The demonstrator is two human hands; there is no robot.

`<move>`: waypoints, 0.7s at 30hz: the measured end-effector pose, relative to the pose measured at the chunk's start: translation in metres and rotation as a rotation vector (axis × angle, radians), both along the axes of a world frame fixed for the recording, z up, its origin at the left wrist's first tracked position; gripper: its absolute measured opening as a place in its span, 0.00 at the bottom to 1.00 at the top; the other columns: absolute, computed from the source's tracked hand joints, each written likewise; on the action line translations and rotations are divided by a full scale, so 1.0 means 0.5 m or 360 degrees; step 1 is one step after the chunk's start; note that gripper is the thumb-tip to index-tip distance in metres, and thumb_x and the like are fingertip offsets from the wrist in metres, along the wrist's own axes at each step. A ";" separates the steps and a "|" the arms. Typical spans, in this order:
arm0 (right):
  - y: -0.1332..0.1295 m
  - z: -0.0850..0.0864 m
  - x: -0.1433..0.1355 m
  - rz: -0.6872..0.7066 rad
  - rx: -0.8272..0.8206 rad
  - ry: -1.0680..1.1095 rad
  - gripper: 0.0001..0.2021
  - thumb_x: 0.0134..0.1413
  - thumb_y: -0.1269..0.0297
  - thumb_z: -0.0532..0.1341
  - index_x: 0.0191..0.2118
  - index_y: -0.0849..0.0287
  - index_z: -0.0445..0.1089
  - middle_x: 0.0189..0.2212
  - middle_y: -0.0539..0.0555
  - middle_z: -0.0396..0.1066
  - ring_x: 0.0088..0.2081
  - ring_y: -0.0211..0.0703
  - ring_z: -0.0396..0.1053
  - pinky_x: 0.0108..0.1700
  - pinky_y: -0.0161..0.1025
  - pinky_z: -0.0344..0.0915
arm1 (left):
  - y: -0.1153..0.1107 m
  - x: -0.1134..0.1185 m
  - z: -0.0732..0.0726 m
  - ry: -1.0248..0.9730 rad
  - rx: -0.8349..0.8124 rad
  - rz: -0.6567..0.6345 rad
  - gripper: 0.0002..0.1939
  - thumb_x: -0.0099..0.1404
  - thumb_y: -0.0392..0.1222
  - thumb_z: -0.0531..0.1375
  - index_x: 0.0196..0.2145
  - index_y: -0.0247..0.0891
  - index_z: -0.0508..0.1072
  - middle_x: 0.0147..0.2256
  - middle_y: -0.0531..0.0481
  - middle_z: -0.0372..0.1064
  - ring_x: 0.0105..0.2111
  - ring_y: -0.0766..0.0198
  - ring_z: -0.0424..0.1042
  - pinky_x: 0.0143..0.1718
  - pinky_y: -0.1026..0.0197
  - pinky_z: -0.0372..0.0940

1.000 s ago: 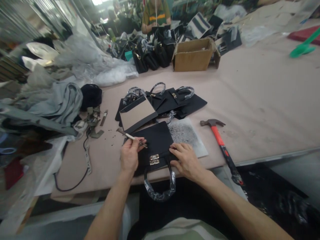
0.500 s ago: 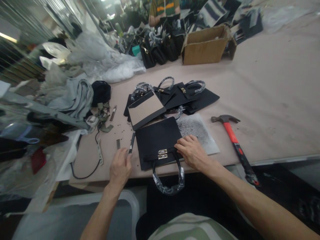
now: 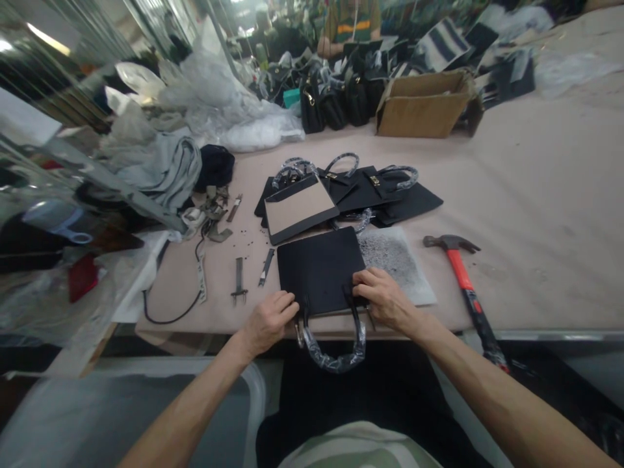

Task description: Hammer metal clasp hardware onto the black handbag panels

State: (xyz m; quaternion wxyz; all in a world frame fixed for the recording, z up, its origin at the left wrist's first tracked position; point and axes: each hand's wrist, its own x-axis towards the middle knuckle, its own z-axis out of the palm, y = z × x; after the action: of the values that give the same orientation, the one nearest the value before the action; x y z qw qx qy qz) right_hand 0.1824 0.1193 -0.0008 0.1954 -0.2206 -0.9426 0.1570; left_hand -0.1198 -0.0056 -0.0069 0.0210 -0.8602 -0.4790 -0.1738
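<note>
A black bag panel (image 3: 318,270) lies flat near the table's front edge. Its handle (image 3: 336,363), wrapped in clear plastic, hangs over that edge toward me. My left hand (image 3: 270,317) grips the panel's front left corner between bent fingers. At the front right, my right hand (image 3: 383,296) has its fingers closed on the panel beside the handle's base. A shiny metal bit (image 3: 299,333) shows below my left fingertips. Left of the panel lie a black-and-silver cutter-like tool (image 3: 266,267) and a small two-pronged metal tool (image 3: 238,284).
Behind are more black panels (image 3: 414,198) with wrapped handles, and a beige-and-black panel (image 3: 302,211). A speckled white sheet (image 3: 400,266) and a claw hammer (image 3: 461,273) lie rightward. Farther back are a cardboard box (image 3: 422,107), black bags and a person (image 3: 348,29).
My left hand has moved right onto the panel's corner, uncovering the two-pronged tool. The gold clasps on the panel no longer show on top. My view has shifted slightly left.
</note>
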 end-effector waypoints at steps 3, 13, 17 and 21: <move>0.006 -0.010 0.006 0.0074 -0.0067 0.0117 0.17 0.51 0.81 0.51 0.36 0.57 0.75 0.44 0.58 0.72 0.42 0.49 0.61 0.47 0.47 0.63 | -0.009 -0.016 -0.020 -0.0251 0.0106 -0.0033 0.21 0.68 0.25 0.47 0.44 0.38 0.76 0.45 0.40 0.74 0.45 0.58 0.73 0.50 0.54 0.72; -0.028 -0.005 0.003 -0.0170 -0.0095 0.0320 0.13 0.65 0.69 0.54 0.48 0.59 0.74 0.52 0.61 0.71 0.57 0.54 0.64 0.61 0.58 0.61 | -0.039 0.088 -0.042 -0.1208 -0.0149 0.0967 0.15 0.72 0.39 0.53 0.51 0.37 0.75 0.63 0.38 0.63 0.64 0.51 0.63 0.66 0.44 0.60; -0.037 -0.003 0.023 -0.0326 -0.0056 0.0319 0.10 0.65 0.65 0.56 0.45 0.57 0.74 0.51 0.61 0.72 0.58 0.56 0.64 0.60 0.59 0.63 | -0.021 0.155 -0.032 -0.1288 -0.0180 0.1011 0.17 0.72 0.41 0.55 0.54 0.37 0.73 0.65 0.38 0.60 0.66 0.50 0.60 0.68 0.45 0.56; -0.034 -0.008 0.039 -0.0394 -0.0039 0.0286 0.12 0.65 0.64 0.57 0.49 0.59 0.74 0.53 0.63 0.71 0.59 0.58 0.64 0.61 0.60 0.62 | 0.005 0.199 -0.035 -0.1241 -0.0209 0.1058 0.19 0.72 0.41 0.55 0.57 0.35 0.70 0.67 0.35 0.55 0.68 0.49 0.56 0.69 0.43 0.55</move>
State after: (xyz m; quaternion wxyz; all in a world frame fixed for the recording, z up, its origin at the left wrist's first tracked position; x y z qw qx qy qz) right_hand 0.2020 0.1022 -0.0049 0.2941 -0.3227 -0.8849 0.1623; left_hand -0.0204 -0.0032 -0.0243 -0.1591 -0.5323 -0.7087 -0.4349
